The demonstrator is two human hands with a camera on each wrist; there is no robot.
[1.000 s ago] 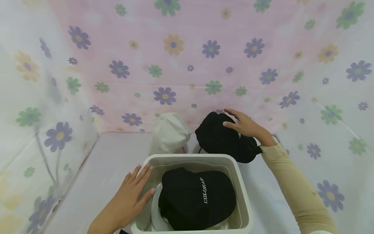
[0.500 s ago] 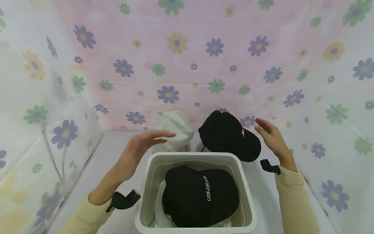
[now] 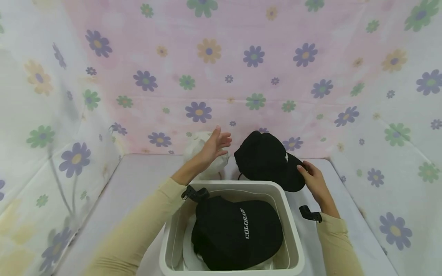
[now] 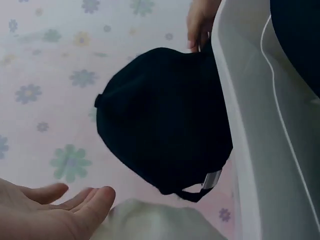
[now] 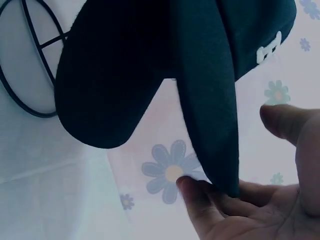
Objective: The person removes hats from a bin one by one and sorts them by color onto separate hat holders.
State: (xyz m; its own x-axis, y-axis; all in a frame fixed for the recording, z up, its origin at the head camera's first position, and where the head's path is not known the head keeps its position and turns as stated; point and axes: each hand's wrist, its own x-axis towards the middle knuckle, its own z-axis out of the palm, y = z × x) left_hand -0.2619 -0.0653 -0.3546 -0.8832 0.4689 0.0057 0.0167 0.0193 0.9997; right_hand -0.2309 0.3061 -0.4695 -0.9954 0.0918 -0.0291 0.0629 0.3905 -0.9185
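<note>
A black baseball cap (image 3: 262, 159) with a small white mark sits raised behind the bin, its brim pointing right. The fingertips of my right hand (image 3: 317, 186) touch the tip of that brim; in the right wrist view the thumb (image 5: 285, 120) stands apart from it. My left hand (image 3: 208, 151) is held in front of a white cap (image 3: 219, 165), fingers extended and holding nothing. Part of the white cap is hidden behind this hand. In the left wrist view the black cap's rear strap (image 4: 200, 190) shows close to the white cap.
A white plastic bin (image 3: 290, 230) stands in front, holding another black cap (image 3: 228, 237) with white lettering on its brim. Something white (image 3: 189, 249) shows under that cap. A black wire stand (image 5: 40, 47) is under the raised black cap. Flowered cloth walls (image 3: 155, 111) enclose the table.
My right hand came off the black cap's crown, moved right, then down to its brim tip. My left hand left the bin's left side and moved up and right to the white cap.
</note>
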